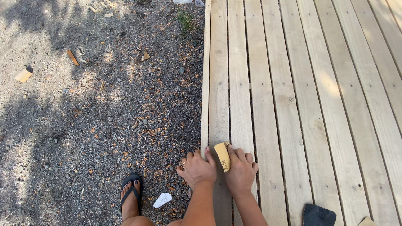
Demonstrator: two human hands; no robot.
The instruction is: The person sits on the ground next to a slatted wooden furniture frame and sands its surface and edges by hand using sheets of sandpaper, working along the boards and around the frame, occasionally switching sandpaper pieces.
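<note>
Plainly, a folded piece of yellow-tan sandpaper (pixel 222 155) sits on the outermost plank of the pale wooden deck (pixel 293 104), at about six o'clock in the view. It looks light and pliable — thin enough to crease, gritty on one face — best held by its folded edge with flat fingers pressing down. The right hand (pixel 240 171) lies over it, fingers together, pinching its lower side; the left hand (pixel 197 168) rests just beside, curled over the deck's edge. At nine o'clock, gravel (pixel 83 125) strewn with wood chips; a sandalled foot (pixel 131 196) at seven. No containers show.
</note>
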